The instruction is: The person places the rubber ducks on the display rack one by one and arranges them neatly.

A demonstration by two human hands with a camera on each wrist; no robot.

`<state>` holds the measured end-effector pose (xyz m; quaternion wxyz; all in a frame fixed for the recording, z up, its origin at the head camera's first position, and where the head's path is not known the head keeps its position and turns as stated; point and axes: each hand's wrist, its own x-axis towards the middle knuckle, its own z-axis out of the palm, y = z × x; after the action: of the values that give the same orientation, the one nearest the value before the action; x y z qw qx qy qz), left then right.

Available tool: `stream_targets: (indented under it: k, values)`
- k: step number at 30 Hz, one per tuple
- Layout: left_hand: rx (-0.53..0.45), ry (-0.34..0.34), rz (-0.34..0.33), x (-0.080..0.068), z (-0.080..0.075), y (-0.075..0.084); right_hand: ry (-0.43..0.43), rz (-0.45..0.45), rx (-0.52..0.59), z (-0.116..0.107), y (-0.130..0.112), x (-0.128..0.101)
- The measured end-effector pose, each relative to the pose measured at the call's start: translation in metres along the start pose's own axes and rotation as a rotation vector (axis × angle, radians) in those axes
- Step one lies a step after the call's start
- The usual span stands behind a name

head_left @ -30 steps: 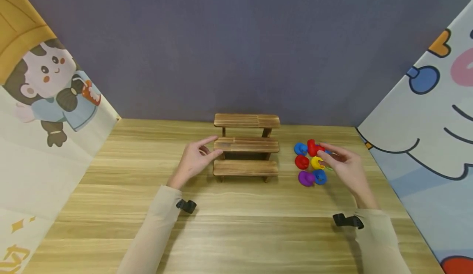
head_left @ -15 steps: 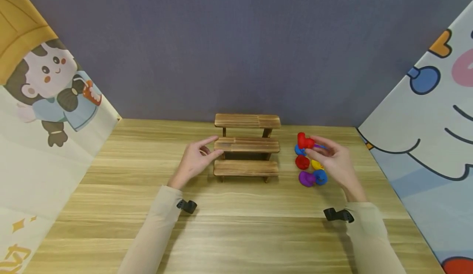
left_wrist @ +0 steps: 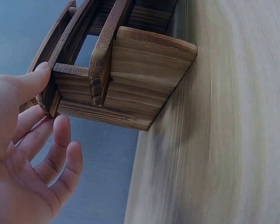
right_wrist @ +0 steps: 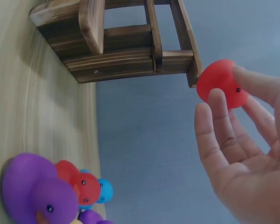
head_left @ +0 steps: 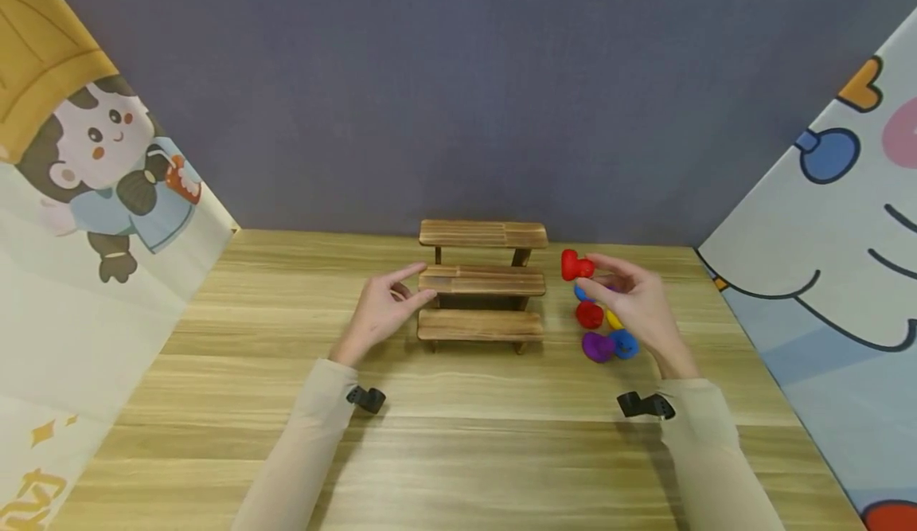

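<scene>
A small three-tier wooden stand [head_left: 481, 280] stands at the back middle of the table. My left hand [head_left: 383, 308] pinches the left end of its middle tier, thumb on one side and fingertips on the other in the left wrist view [left_wrist: 42, 135]. Raised off the table to the right of the stand, a red rubber duck [head_left: 575, 265] is pinched between thumb and fingers of my right hand [head_left: 637, 300]. In the right wrist view this duck [right_wrist: 219, 84] overlaps the end of a tier. Below that hand sit more ducks, among them a red one [head_left: 589, 314] and a purple one [head_left: 598, 347].
A blue duck [head_left: 624, 344] touches the purple one, and a yellow duck [head_left: 614, 319] is partly hidden by the right hand. A grey-blue wall [head_left: 458, 101] rises behind the table [head_left: 458, 435]. Printed cartoon panels flank it on the left [head_left: 143, 292] and right [head_left: 788, 236].
My right hand has lifted the red duck out of the group and carried it left toward the stand's upper tiers. The left hand has stayed at the middle tier.
</scene>
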<state>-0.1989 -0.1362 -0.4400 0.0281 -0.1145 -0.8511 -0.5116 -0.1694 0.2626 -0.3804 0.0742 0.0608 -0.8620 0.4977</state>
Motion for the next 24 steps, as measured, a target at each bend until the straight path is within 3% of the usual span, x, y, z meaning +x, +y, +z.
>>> stream_targets:
  k: [14,24]
  values:
    - [0.002,0.003,0.007,-0.001,-0.001,0.0,-0.018,-0.108,0.035,0.014,-0.015,0.016]
    - [0.001,0.01,0.003,-0.002,0.0,0.001,-0.019,-0.182,0.08,0.027,-0.038,0.034]
